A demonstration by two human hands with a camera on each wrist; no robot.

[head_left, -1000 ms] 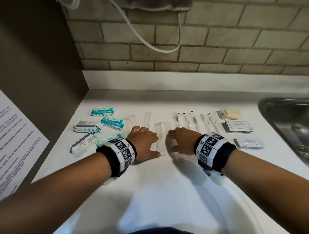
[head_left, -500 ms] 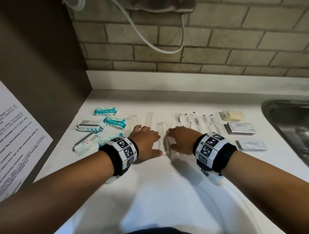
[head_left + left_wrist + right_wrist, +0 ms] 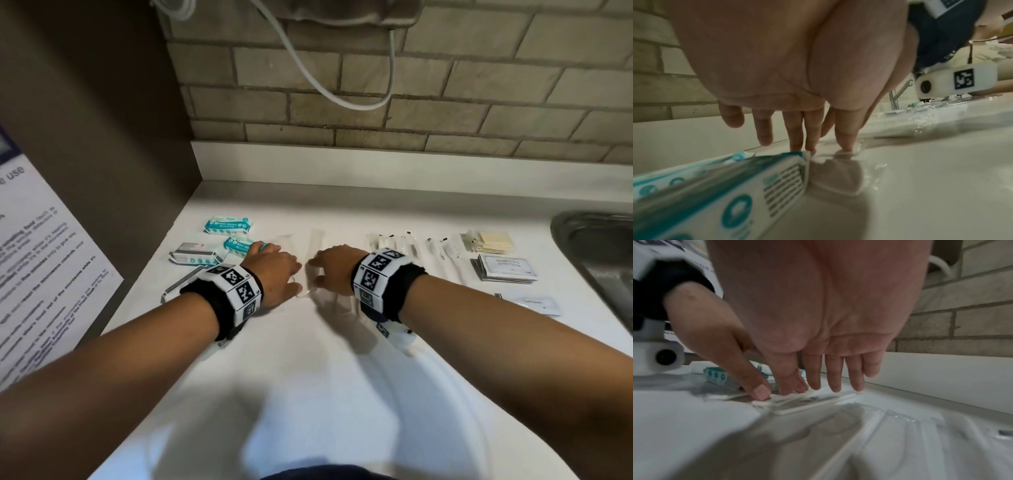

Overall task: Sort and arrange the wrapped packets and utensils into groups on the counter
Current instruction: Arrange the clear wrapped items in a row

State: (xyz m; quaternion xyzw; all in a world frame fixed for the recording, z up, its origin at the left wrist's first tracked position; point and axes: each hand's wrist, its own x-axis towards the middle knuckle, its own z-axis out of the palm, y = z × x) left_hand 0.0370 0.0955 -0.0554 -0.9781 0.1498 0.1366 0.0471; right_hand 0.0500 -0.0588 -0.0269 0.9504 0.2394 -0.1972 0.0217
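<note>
While both hands lie low over the middle of the white counter [image 3: 342, 394], the clear-wrapped utensils [image 3: 315, 245] sit between and under them: the left hand [image 3: 274, 274] has its fingers stretched out, fingertips [image 3: 845, 147] pressing a transparent sleeve flat, gripping nothing; the right hand [image 3: 337, 269] likewise reaches down with straight fingers [image 3: 835, 378] onto flat white pieces, thumb touching one edge, though whether it pinches that edge I cannot tell. Teal wipe packets [image 3: 228, 224] are grouped at the left, one just beside the left fingers, black-tipped wrapped utensils [image 3: 407, 245] lie in a row to the right, and the sachets [image 3: 507, 269] are stacked near the sink [image 3: 596, 240]. The likeliest trouble, I judge, is slippage: the clear film looks slick against the smooth counter, so a push with flat fingers could make one sleeve ride over its neighbour or skew the row. A sideways sweep by the left hand could also nudge the nearest teal packet [image 3: 735, 186] out of its group. Being nearly invisible on white, a sleeve could simply be missed under a wrist.
</note>
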